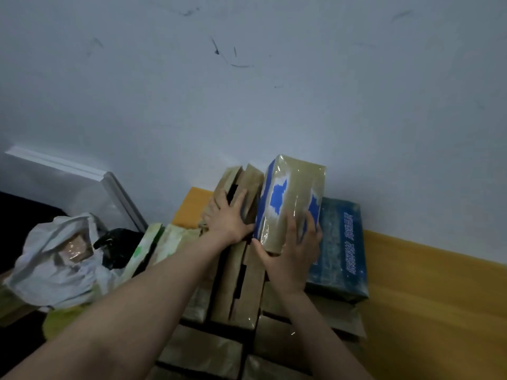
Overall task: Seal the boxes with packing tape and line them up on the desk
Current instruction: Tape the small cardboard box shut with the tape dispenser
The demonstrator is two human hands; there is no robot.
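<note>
1. I see the left hand (229,218) flat on the upright brown box (253,182), fingers straight and spread, palm pressing its near face. It grips nothing.
2. The right hand (290,253) is clamped on the blue box (290,193), with the thumb on the near left edge and the fingers curled round the right side.
3. The blue box is wrapped in glossy tape, and blue print shows through in patches. It stands on end and is slightly tilted.
4. The blue box and brown box touch side by side, with the blue one on the right. Both are close to the wall (247,91).
5. The brown box has a dark gap running between its flaps. I can't tell whether it's taped.
6. Both stand on the flat boxes (203,349) that lie on the bench (439,297). These are brown, some shiny with tape, and run in rows toward the camera under the forearms.
7. A blue pack (343,250) with white print lies flat just right of the blue box, partly behind the right hand.
8. The bench is yellow wood and butts against the wall. Its bare part is on the right.
9. Left of the stack, green-and-white packs (145,248) lean beside a black bag (120,242).
10. Further left there's a crumpled white bag (55,270), with a small taped box (76,249) showing in its mouth.
11. The view is dim and soft, so I can't read the print on the pack.
</note>
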